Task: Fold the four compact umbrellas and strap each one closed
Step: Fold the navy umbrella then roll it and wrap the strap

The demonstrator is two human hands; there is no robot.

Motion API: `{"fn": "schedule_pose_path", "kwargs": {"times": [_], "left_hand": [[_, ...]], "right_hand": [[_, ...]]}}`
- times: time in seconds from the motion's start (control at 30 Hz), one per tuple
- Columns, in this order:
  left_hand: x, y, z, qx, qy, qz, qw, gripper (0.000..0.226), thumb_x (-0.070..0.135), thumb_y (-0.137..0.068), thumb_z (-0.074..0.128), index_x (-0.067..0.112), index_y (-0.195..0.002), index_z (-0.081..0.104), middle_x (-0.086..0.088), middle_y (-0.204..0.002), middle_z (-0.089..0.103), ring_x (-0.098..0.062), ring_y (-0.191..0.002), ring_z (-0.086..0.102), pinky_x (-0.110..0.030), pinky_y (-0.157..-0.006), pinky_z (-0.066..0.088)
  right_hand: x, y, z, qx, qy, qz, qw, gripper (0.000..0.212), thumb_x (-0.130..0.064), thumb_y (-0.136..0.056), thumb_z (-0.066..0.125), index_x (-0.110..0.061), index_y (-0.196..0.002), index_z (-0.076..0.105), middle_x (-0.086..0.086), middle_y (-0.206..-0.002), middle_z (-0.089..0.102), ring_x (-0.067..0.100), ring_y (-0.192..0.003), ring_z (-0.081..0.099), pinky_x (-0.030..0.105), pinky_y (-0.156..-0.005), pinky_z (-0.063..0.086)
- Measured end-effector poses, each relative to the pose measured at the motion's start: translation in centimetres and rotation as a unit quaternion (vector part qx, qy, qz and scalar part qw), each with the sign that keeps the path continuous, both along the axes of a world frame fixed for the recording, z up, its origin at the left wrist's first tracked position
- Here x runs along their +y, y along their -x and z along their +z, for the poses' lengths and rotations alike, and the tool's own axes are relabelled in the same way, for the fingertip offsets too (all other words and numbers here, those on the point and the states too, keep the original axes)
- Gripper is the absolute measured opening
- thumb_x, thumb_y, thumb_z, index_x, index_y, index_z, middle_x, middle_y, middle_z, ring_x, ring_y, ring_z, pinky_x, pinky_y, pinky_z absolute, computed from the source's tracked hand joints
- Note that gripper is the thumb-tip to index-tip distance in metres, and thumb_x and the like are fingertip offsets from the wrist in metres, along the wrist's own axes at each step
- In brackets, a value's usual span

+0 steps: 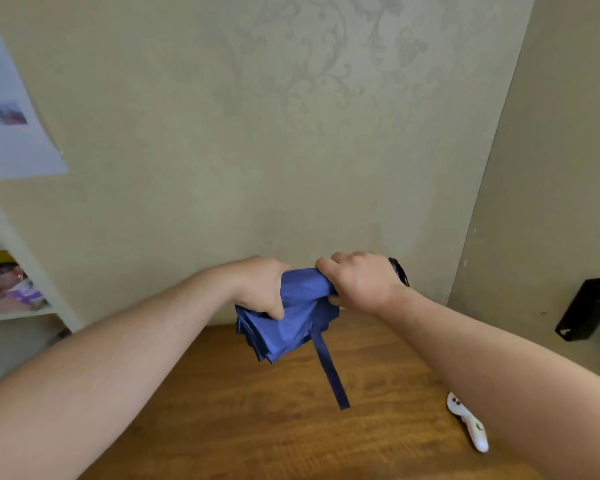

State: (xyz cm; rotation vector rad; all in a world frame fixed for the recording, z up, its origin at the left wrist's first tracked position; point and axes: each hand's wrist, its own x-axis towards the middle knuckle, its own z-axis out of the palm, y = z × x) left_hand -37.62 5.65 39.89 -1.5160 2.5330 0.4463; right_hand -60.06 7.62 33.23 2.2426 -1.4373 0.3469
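Gripping pleated blue umbrella (293,318), flat strap (329,370) dangling

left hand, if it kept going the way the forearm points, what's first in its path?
The blue umbrella that the left hand already grips; beyond it the right hand, though depth is hard to judge from one view.

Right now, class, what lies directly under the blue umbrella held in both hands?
Under the blue umbrella, its dark strap hangs loose above the wooden table. Left hand and right hand grip the folded fabric, covering the parts beneath their fingers.
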Motion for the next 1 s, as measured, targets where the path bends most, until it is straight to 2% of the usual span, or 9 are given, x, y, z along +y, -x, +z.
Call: {"fn": "schedule_pose_path", "kwargs": {"times": [0.17, 0.27, 0.33, 0.4, 0.5, 0.63, 0.77, 0.9, 1.0], "left_hand": [[0.3, -1.6, 0.5, -0.11, 0.122, -0.006, 0.986, 0.028, 0.035, -0.077, 0.074, 0.034, -0.098, 0.055, 0.008, -0.088, 0.065, -0.018, -0.075, 0.063, -0.032, -0.06, 0.049], [-0.5, -4.6, -0.1, -0.111, 0.212, -0.013, 0.971, 0.018, 0.025, -0.086, 0.065, 0.033, -0.101, 0.057, 0.005, -0.096, 0.065, -0.026, -0.091, 0.065, -0.036, -0.068, 0.053], [-1.4, -6.7, -0.1, -0.145, 0.199, -0.016, 0.969, 0.045, 0.01, -0.083, 0.057, 0.034, -0.121, 0.059, 0.003, -0.115, 0.058, -0.026, -0.116, 0.058, -0.04, -0.087, 0.054], [-1.3, -7.2, 0.9, -0.163, 0.11, 0.003, 0.981, 0.086, 0.01, -0.079, 0.06, 0.038, -0.155, 0.033, 0.001, -0.146, 0.041, -0.025, -0.142, 0.035, -0.038, -0.111, 0.043], [-0.4, -4.6, 2.8, 0.011, 0.028, 0.022, 0.999, 0.102, 0.028, -0.078, 0.068, 0.044, -0.164, 0.014, 0.01, -0.168, 0.025, -0.022, -0.156, 0.017, -0.042, -0.124, 0.028], [0.2, -1.1, 1.1, -0.031, 0.09, -0.082, 0.992, 0.096, 0.055, -0.076, 0.077, 0.045, -0.158, 0.028, 0.014, -0.152, 0.049, -0.018, -0.14, 0.045, -0.041, -0.11, 0.046], [0.5, -2.2, -1.5, -0.076, 0.181, -0.111, 0.974, 0.037, 0.05, -0.078, 0.076, 0.035, -0.101, 0.052, 0.011, -0.087, 0.063, -0.019, -0.08, 0.063, -0.034, -0.063, 0.05], [0.6, -3.1, -2.6, -0.113, 0.257, -0.105, 0.954, 0.028, 0.039, -0.08, 0.072, 0.033, -0.097, 0.051, 0.008, -0.084, 0.063, -0.021, -0.075, 0.062, -0.033, -0.06, 0.045], [0.5, -2.9, -3.1, -0.115, 0.214, -0.09, 0.966, 0.02, 0.032, -0.083, 0.068, 0.032, -0.096, 0.054, 0.007, -0.084, 0.061, -0.023, -0.078, 0.062, -0.034, -0.064, 0.05]], "right_hand": [[0.4, -0.5, 1.9, -0.035, -0.168, -0.033, 0.985, 0.034, -0.034, -0.076, 0.07, -0.028, -0.103, 0.051, -0.005, -0.084, 0.056, 0.03, -0.079, 0.062, 0.036, -0.06, 0.05], [0.6, -0.3, 2.7, -0.09, -0.263, -0.046, 0.959, 0.033, -0.041, -0.072, 0.076, -0.034, -0.094, 0.052, -0.011, -0.079, 0.057, 0.022, -0.079, 0.06, 0.033, -0.061, 0.047], [0.7, -0.4, 3.0, -0.088, -0.281, -0.058, 0.954, 0.029, -0.038, -0.073, 0.075, -0.034, -0.092, 0.054, -0.01, -0.083, 0.06, 0.022, -0.081, 0.062, 0.033, -0.063, 0.049], [0.7, -1.1, 3.0, -0.078, -0.302, -0.077, 0.947, 0.024, -0.029, -0.075, 0.072, -0.031, -0.094, 0.057, -0.006, -0.087, 0.063, 0.022, -0.08, 0.063, 0.034, -0.064, 0.052], [0.4, -2.6, 3.3, -0.061, -0.332, -0.095, 0.936, 0.024, -0.024, -0.074, 0.072, -0.027, -0.095, 0.062, -0.003, -0.087, 0.066, 0.02, -0.076, 0.064, 0.033, -0.062, 0.054], [-0.1, -4.3, 3.5, -0.045, -0.357, -0.083, 0.929, 0.022, -0.024, -0.073, 0.073, -0.021, -0.093, 0.068, 0.002, -0.083, 0.07, 0.024, -0.075, 0.068, 0.032, -0.059, 0.054], [0.2, -3.2, 4.0, -0.144, -0.44, -0.06, 0.885, 0.022, -0.019, -0.07, 0.073, -0.014, -0.092, 0.071, 0.004, -0.07, 0.071, 0.025, -0.056, 0.067, 0.038, -0.052, 0.053], [0.5, -2.2, 3.3, -0.211, -0.546, -0.064, 0.808, 0.033, -0.013, -0.072, 0.072, -0.001, -0.103, 0.069, 0.013, -0.065, 0.064, 0.027, -0.05, 0.056, 0.031, -0.051, 0.046], [0.2, -2.3, 3.1, -0.17, -0.535, -0.056, 0.826, 0.039, -0.024, -0.071, 0.079, -0.013, -0.108, 0.07, 0.009, -0.086, 0.075, 0.03, -0.074, 0.072, 0.031, -0.061, 0.052]]}}
